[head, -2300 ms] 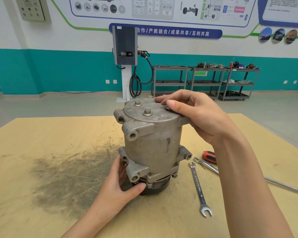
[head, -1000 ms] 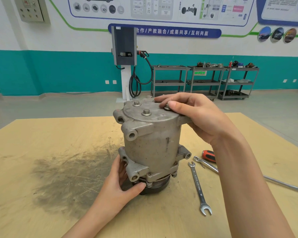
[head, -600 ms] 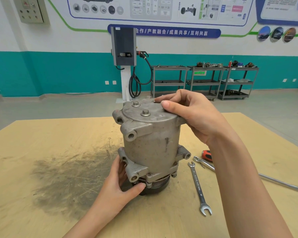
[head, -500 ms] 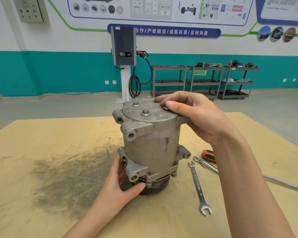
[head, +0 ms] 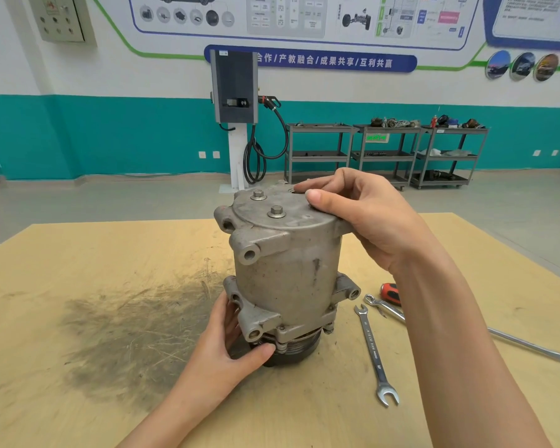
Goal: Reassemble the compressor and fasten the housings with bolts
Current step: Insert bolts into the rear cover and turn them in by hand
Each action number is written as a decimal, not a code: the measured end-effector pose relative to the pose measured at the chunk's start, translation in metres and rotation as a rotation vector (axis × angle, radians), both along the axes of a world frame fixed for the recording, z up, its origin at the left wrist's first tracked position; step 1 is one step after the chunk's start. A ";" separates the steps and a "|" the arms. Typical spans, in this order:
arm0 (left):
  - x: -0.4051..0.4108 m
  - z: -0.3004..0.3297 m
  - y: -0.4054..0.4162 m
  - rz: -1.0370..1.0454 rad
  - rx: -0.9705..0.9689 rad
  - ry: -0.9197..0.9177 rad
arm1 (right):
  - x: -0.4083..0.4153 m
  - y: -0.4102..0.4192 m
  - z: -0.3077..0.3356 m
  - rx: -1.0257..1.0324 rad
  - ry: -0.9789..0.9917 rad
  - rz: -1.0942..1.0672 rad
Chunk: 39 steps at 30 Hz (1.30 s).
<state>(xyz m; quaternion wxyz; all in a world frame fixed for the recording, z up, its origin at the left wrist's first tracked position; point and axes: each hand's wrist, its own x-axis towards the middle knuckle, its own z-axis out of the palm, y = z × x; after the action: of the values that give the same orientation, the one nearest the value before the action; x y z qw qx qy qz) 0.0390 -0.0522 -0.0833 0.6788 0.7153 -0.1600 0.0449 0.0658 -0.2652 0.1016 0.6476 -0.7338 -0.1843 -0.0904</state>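
Head view: the compressor stands upright on the counter. Your left hand grips its lower housing; your right hand pinches a hidden bolt on top, beside two seated bolts.

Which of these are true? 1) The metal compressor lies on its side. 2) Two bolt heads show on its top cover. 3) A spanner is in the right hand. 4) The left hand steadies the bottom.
1) False: the compressor stands upright on the table.
2) True: two bolts are visible there.
3) False: the right hand works at the top cover's edge with its fingertips; the spanner lies on the table.
4) True: the left hand grips the base.
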 end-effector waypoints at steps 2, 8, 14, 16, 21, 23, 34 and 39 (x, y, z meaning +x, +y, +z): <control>0.000 0.001 0.000 0.000 -0.002 -0.003 | -0.001 -0.004 0.001 -0.019 0.016 0.062; -0.002 0.003 -0.001 -0.003 -0.014 0.000 | -0.002 -0.007 0.002 -0.027 0.041 0.106; -0.003 0.004 -0.002 -0.006 -0.025 0.008 | -0.002 0.001 0.002 0.021 0.025 0.009; -0.003 0.004 -0.001 -0.008 -0.023 0.008 | -0.001 0.002 0.001 0.034 0.010 -0.018; -0.002 0.004 -0.002 -0.007 -0.022 0.003 | -0.004 -0.006 0.003 -0.012 0.040 0.095; -0.002 0.004 -0.001 -0.009 -0.018 -0.002 | -0.005 -0.007 0.003 -0.030 0.043 0.123; 0.000 0.001 -0.001 -0.005 -0.012 -0.020 | -0.004 0.002 0.003 0.023 0.039 0.000; 0.000 0.000 -0.001 -0.011 -0.021 -0.016 | -0.004 -0.002 0.003 0.017 0.043 0.052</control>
<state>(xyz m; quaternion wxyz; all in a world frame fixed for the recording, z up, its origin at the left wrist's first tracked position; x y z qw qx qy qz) 0.0391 -0.0532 -0.0831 0.6852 0.7068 -0.1691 0.0486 0.0619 -0.2671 0.1049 0.6597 -0.7250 -0.1888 -0.0594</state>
